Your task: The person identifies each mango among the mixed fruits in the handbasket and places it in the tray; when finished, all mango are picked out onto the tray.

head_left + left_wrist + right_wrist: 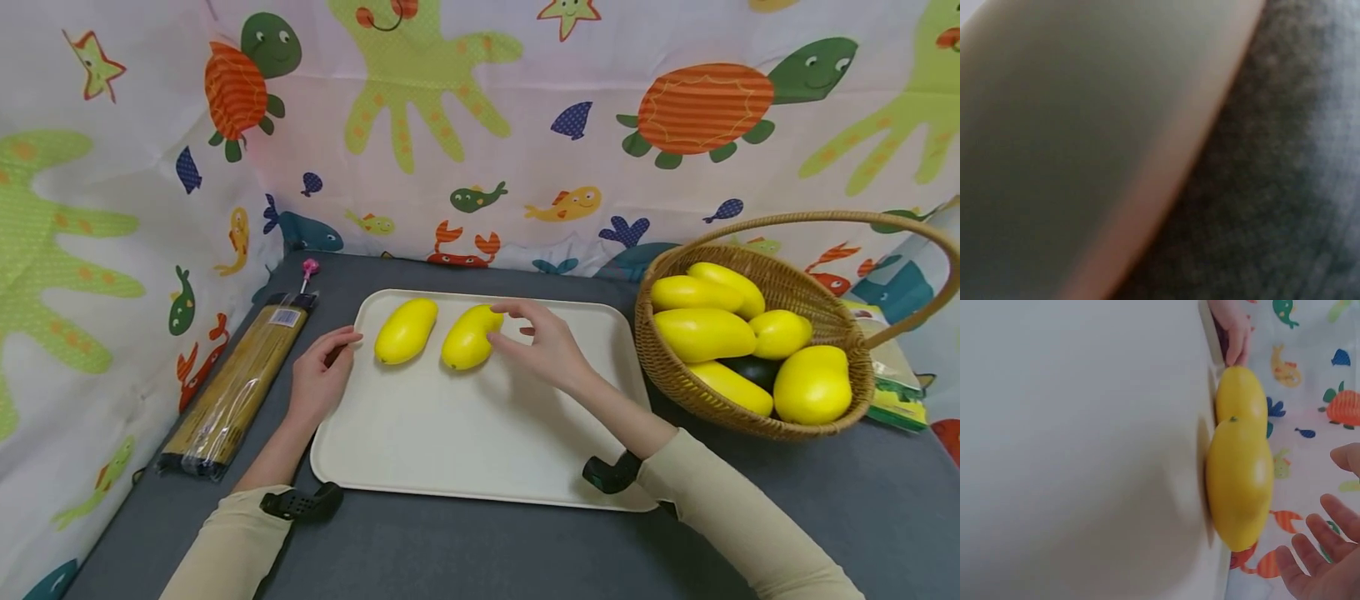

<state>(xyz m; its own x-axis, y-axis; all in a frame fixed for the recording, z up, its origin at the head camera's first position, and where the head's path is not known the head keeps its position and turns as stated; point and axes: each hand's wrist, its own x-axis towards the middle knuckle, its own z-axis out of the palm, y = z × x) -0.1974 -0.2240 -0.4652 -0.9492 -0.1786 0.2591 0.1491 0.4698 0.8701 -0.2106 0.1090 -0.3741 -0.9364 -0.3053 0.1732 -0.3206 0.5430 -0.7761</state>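
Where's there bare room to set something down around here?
The tray is bare in its near middle, bordered by the two yellow fruits and the right forearm. The gray tabletop is free in front of the tray, between both sleeves. It's crowded beside those fruits, with the right hand there, and in the basket, heaped with more yellow fruit.

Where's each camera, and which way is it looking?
Head: worn there, facing forward and down at the tray and two mangoes; left hand and right hand show.
Left wrist: worn there, facing a blurred shape and grey cloth; no fingers discernible.
Right wrist: worn there, facing across the tray; right fingers and left hand show.
Head and right wrist share tray, mangoes and both hands.
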